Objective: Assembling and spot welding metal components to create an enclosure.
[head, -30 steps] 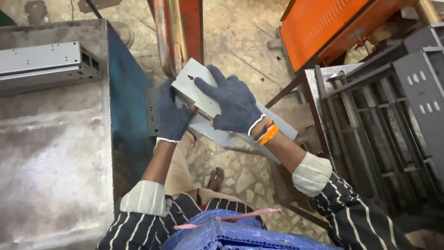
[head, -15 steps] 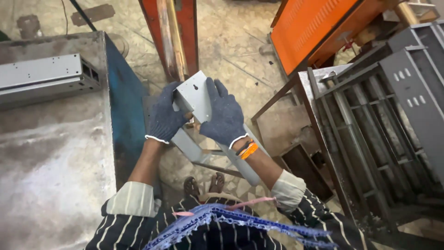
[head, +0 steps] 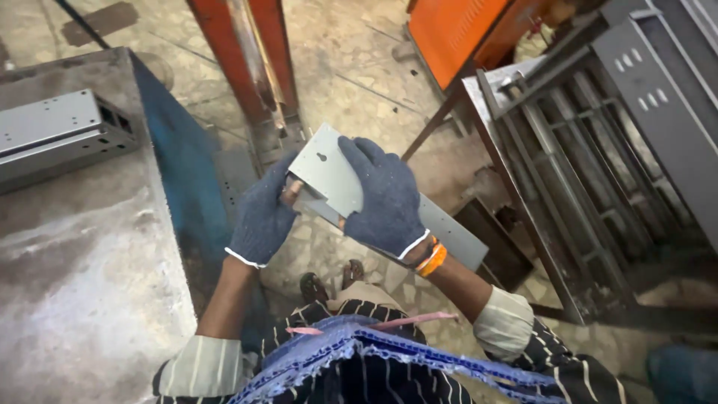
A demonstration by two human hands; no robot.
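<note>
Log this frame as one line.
left hand: grips grey metal panel edge | right hand: clasps panel top | metal table: beside, left

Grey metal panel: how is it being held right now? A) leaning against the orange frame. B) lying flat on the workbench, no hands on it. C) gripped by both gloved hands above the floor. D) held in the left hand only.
C: the left hand and the right hand, both in dark knit gloves, grip the grey metal panel at its near end, over the tiled floor.
</note>
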